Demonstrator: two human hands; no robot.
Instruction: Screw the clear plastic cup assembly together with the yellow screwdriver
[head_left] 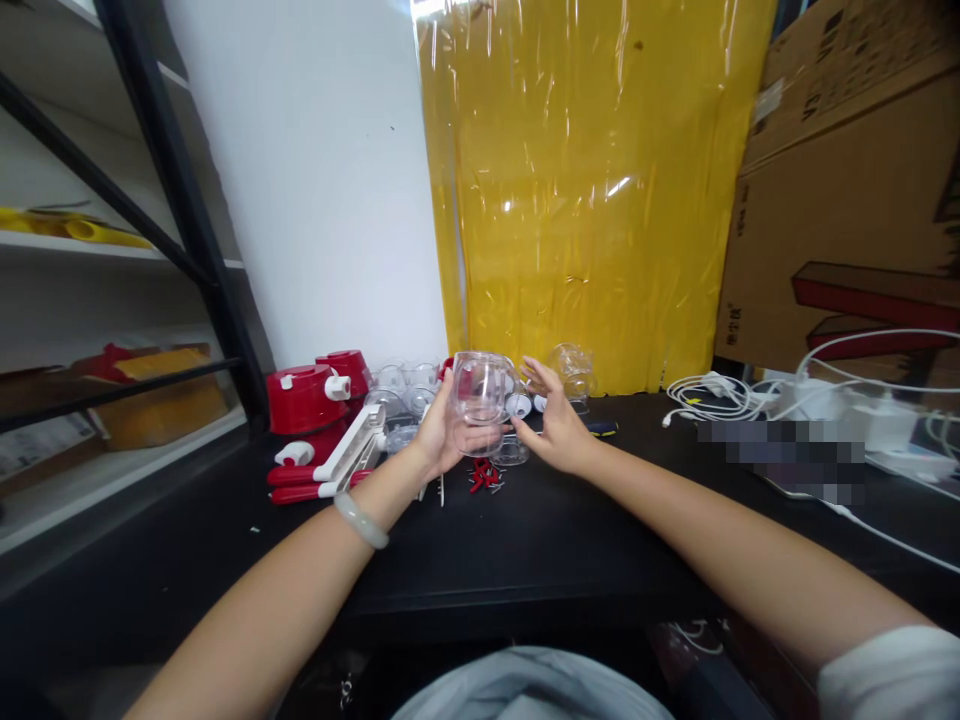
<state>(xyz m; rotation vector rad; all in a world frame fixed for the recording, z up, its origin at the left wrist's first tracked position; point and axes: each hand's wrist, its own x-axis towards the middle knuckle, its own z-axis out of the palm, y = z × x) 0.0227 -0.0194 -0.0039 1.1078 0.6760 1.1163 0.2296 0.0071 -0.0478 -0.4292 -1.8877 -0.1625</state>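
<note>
My left hand (pixel 440 432) is wrapped round a clear plastic cup (pixel 480 388), raised a little above the black table. To the right of the cup is my right hand (pixel 561 428), its fingers spread and curved, with nothing visible in it. Small red plastic pieces (pixel 484 474) and several screws lie on the table below the cup. Behind both hands stand more clear rounded parts (pixel 409 385), some hidden by the hands. White arms with red handles (pixel 319 480) rest left of my left hand.
Red housings (pixel 300 400) with white knobs stand at the back left. A dark screwdriver-like tool (pixel 604 428) lies behind my right forearm. White cables (pixel 720 393) and adapters crowd the right side, before a cardboard box (pixel 832 200). A yellow plastic sheet (pixel 585 200) hangs behind.
</note>
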